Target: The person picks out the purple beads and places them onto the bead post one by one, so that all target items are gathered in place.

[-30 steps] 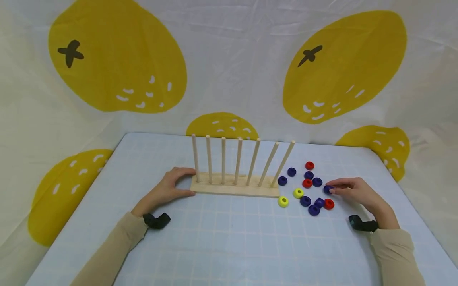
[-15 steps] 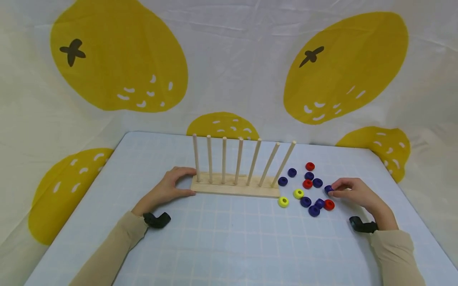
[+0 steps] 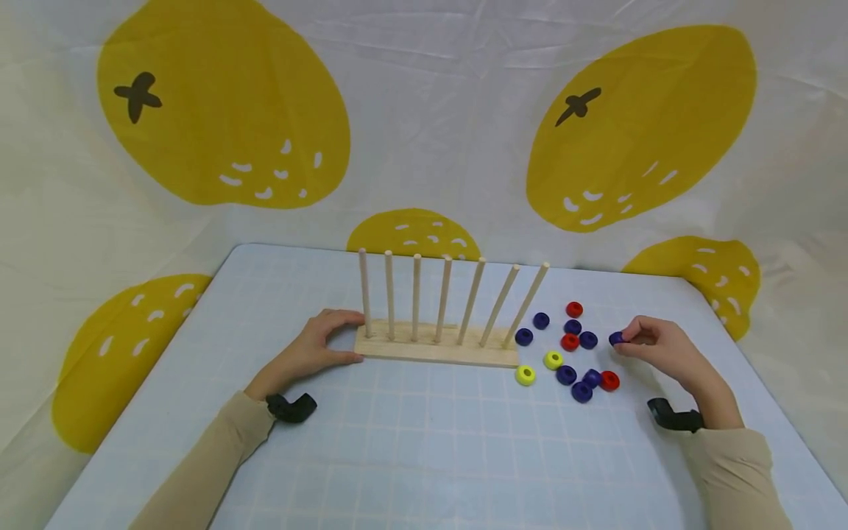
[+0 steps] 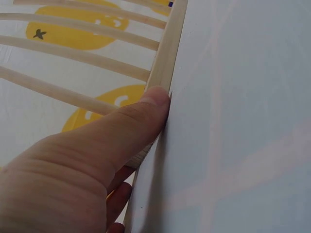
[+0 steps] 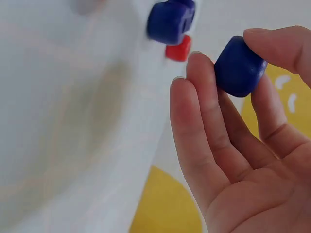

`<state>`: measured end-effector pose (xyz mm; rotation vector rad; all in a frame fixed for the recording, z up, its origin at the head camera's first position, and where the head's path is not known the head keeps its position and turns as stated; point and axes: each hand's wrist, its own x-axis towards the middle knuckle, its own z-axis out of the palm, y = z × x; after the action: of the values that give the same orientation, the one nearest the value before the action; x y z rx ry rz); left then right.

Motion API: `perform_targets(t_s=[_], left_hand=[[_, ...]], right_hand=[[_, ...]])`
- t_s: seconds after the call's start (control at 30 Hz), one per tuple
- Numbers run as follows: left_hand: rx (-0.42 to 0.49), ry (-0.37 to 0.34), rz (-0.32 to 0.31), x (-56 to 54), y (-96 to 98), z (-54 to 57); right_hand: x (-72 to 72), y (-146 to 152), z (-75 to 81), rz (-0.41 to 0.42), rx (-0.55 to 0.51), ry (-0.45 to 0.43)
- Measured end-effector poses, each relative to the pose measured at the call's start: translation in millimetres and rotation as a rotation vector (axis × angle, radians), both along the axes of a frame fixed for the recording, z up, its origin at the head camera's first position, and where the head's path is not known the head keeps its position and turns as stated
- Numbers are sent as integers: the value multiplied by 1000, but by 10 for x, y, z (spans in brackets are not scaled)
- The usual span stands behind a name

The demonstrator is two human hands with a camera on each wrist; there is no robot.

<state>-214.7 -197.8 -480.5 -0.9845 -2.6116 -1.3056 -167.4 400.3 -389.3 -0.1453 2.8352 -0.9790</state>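
Observation:
A pale wooden base point(image 3: 437, 353) with a row of several upright pegs point(image 3: 442, 302) stands mid-table. My left hand point(image 3: 311, 350) grips the left end of that base; in the left wrist view the thumb point(image 4: 155, 99) presses along its front edge. Over at the right, my right hand point(image 3: 662, 350) pinches a dark blue bead point(image 5: 240, 67) between thumb and fingers, raised off the tabletop. The other fingers of that hand extend beside the bead. All the pegs are bare.
Loose blue beads point(image 3: 566, 375), red beads point(image 3: 609, 380) and yellow beads point(image 3: 525, 375) lie scattered between the base and my right hand. The table point(image 3: 397, 456) wears a light blue checked cover. A white cloth with yellow fruit print point(image 3: 225, 103) hangs behind.
My right hand has lifted the blue bead off the table and moved it slightly up and to the right. The left hand stays on the base.

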Motion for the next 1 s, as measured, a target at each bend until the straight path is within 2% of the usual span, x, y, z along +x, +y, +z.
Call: perform_targets(t_s=[0.27, 0.47, 0.63, 0.77, 1.0], left_hand=[[-2, 23, -3, 7, -2, 9], [-8, 28, -8, 0, -6, 7], [-13, 8, 1, -8, -4, 3], [-15, 6, 0, -5, -2, 4], [-12, -9, 5, 0, 3, 9]], right_hand=[[63, -177, 147, -2, -10, 92], [114, -317, 258, -44, -32, 187], [180, -443, 362, -82, -43, 293], [214, -532, 425, -85, -62, 395], [286, -685, 533, -75, -79, 512]])
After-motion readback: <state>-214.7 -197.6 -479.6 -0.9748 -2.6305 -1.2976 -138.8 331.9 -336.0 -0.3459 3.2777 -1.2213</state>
